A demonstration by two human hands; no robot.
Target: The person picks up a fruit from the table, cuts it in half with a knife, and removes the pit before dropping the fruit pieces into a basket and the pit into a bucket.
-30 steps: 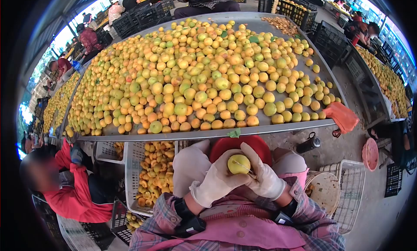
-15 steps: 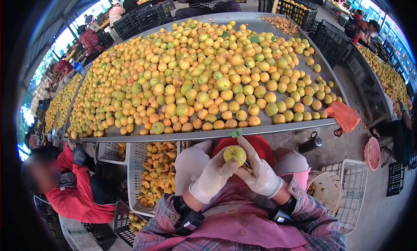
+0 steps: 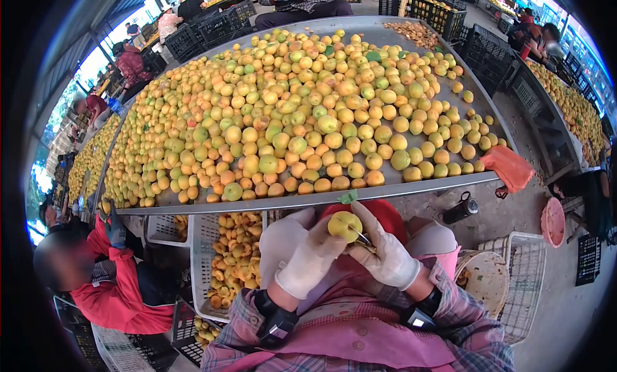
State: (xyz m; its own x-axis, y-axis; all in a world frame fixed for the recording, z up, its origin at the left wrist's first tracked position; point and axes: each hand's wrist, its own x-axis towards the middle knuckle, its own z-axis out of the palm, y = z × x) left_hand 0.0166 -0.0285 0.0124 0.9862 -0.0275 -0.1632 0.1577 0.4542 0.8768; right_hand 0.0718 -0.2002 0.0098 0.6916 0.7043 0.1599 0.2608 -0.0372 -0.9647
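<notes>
In the head view my left hand, in a whitish glove, pinches a yellow-green apricot above my lap. My right hand, gloved too, is closed around a small knife. Only a short piece of its blade shows, at the right side of the fruit; the handle is mostly hidden by my fingers. Just past my hands, a green leaf rests at the front edge of the metal table. Many yellow and orange apricots are heaped on that table.
A white crate of halved apricots stands left of my knees. At my right are a bucket, a white crate, a black bottle and an orange bag. A person in red sits close at left.
The apricot has turned slightly in my fingers and shifted a little left. The knife stays at its right side, with more blade showing.
</notes>
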